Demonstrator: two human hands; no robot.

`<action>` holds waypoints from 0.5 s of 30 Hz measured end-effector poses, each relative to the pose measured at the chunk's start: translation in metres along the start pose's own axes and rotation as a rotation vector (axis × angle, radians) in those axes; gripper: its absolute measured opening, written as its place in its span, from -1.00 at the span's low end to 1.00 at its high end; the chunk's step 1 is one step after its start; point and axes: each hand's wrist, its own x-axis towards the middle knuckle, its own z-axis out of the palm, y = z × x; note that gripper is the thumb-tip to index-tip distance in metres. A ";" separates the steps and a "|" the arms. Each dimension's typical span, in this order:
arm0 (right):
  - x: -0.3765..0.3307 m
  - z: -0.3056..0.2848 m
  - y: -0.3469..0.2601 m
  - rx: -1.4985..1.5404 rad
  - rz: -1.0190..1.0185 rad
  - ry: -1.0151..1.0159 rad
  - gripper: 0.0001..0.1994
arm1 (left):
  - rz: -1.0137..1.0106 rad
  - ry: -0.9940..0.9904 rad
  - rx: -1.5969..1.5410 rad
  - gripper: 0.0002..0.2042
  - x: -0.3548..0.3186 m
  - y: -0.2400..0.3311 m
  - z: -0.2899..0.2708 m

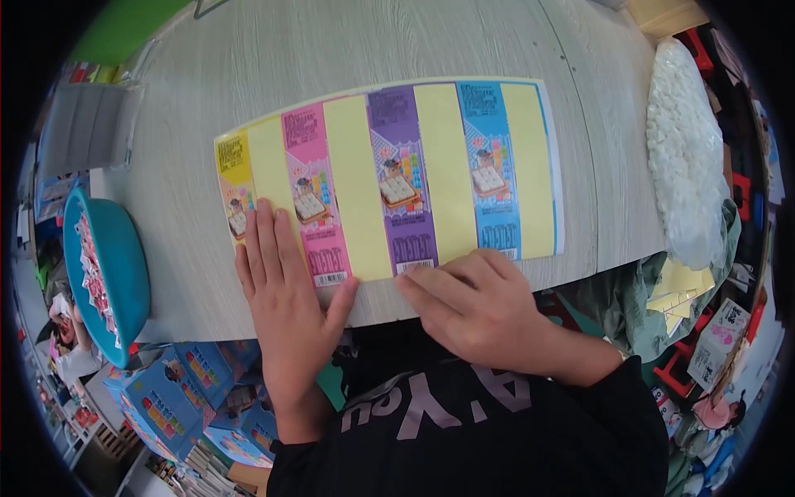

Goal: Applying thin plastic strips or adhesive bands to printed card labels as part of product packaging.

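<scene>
- Work item: a label sheet [356, 166] with yellow backing lies flat on the bench [178, 224], directly in front of the person and close to the bench's near edge.
- Label layout, left to right: a yellow strip [233, 162], a pink strip [316, 207], a purple strip [401, 190] and a blue strip [489, 166]. Bare backing separates adjacent strips.
- Left hand [286, 305]: rests palm down over the lower left of the sheet. Its fingers [267, 242] are extended, close together and pointed toward the far edge; the thumb is spread away. They grip nothing.
- Left-hand position: the fingers cover the lower part of the yellow strip and the backing beside it. The thumb tip is at the lower right corner of the pink strip.
- Right hand [493, 311]: positioned at the sheet's near edge, fingers bent and bunched. The fingertips meet the lower end of the purple strip.
- Right-hand grip: the hand hides its own thumb and contact point; whether the fingers pinch the strip's edge or only press on it cannot be determined.
- Surroundings, left: a teal bowl [126, 277] containing small wrapped packets [93, 269].
- Surroundings, right: a clear bag of white pieces [683, 149] beside the bench's right edge.
</scene>
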 end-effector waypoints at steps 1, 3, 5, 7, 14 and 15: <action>-0.002 -0.002 0.001 -0.011 0.003 -0.006 -0.60 | -0.001 0.009 -0.001 -0.04 0.000 0.000 0.001; -0.005 -0.005 0.003 -0.012 0.010 -0.020 -0.60 | 0.001 0.009 0.001 -0.05 -0.001 -0.001 0.001; -0.007 -0.010 0.006 -0.028 0.025 -0.018 -0.59 | 0.002 0.008 0.001 -0.05 -0.001 -0.001 0.003; -0.011 -0.016 0.007 -0.002 0.050 -0.049 -0.59 | 0.004 0.035 0.003 -0.06 -0.002 -0.003 0.004; -0.041 -0.036 0.018 -0.169 0.225 -0.031 -0.65 | 0.009 0.073 -0.010 -0.09 0.000 -0.004 0.010; -0.043 -0.038 0.019 -0.165 0.225 -0.037 -0.65 | 0.019 0.086 -0.016 -0.11 0.000 -0.005 0.010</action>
